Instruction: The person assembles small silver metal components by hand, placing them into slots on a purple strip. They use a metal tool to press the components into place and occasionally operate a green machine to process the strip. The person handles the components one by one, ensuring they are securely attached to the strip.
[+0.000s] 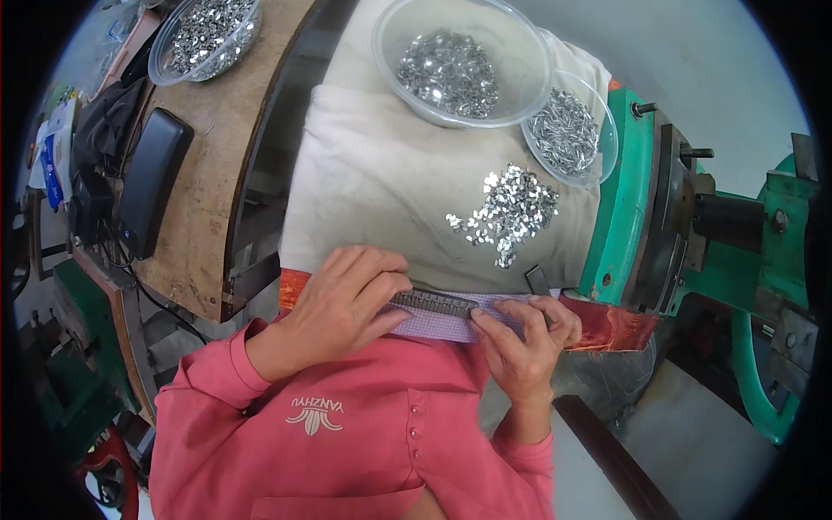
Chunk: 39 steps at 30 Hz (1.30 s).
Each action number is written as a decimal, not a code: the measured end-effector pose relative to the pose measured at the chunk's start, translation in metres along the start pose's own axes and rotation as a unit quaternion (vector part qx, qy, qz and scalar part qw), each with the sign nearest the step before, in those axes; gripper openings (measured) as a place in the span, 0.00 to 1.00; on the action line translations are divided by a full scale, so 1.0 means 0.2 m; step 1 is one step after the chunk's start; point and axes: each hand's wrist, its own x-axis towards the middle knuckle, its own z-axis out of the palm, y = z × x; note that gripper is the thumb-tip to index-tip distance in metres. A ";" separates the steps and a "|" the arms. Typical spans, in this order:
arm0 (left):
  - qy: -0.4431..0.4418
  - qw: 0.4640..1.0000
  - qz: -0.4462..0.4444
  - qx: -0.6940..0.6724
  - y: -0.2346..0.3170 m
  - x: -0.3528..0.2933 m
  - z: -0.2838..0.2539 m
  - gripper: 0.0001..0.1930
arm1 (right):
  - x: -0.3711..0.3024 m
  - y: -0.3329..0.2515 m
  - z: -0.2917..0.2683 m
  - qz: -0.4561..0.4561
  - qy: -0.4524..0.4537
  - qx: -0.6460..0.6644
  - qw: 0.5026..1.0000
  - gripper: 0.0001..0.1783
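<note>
A dark metal bar with a row of narrow slots lies across a checked cloth at the table's near edge. My left hand is closed on the bar's left end, its fingers bent over it. At the other end, the thumb and fingertips of my right hand pinch the bar. Whether small pieces sit in the slots is too fine to tell. Just beyond my right hand rests a small dark block. A loose pile of shiny flat metal pieces is spread on the pale cloth farther off.
Behind the pile stand a large clear bowl of shiny metal parts and a smaller tub of thin metal pins. A green machine borders the right side. On the left, a wooden table holds a black case and another bowl.
</note>
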 end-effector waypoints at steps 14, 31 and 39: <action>0.051 0.999 0.007 -0.003 -0.01 0.00 0.04 0.14 | 0.03 -0.02 0.03 0.031 -0.014 0.069 0.997 0.10; 0.006 0.996 0.044 0.082 -0.05 0.02 -0.10 0.16 | 0.04 -0.06 0.05 0.014 0.025 -0.006 1.000 0.18; 0.024 0.998 0.031 0.053 -0.12 0.10 -0.07 0.17 | 0.20 0.02 -0.02 0.030 -0.038 0.092 0.995 0.16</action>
